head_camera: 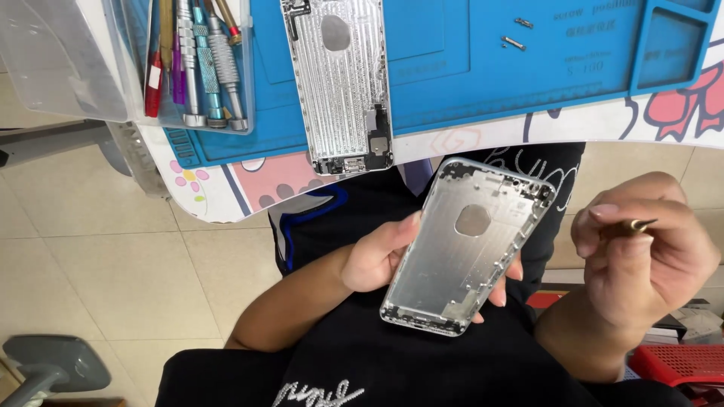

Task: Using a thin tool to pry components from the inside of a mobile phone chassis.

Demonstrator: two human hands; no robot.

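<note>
My left hand (377,260) grips an empty silver phone back housing (467,245) from underneath, inner side up, tilted over my lap. My right hand (641,256) is closed around a small tool with a brass-coloured tip (641,224), held to the right of the housing and apart from it. A second phone housing (341,83), with some parts still in its lower end, lies on the blue work mat (452,83) at the table's front edge.
A clear plastic tray (192,64) of several screwdrivers sits at the mat's left. Small metal parts (514,43) lie on the mat. A red basket (679,363) is at the lower right, and a grey chair base (45,365) stands on the tiled floor.
</note>
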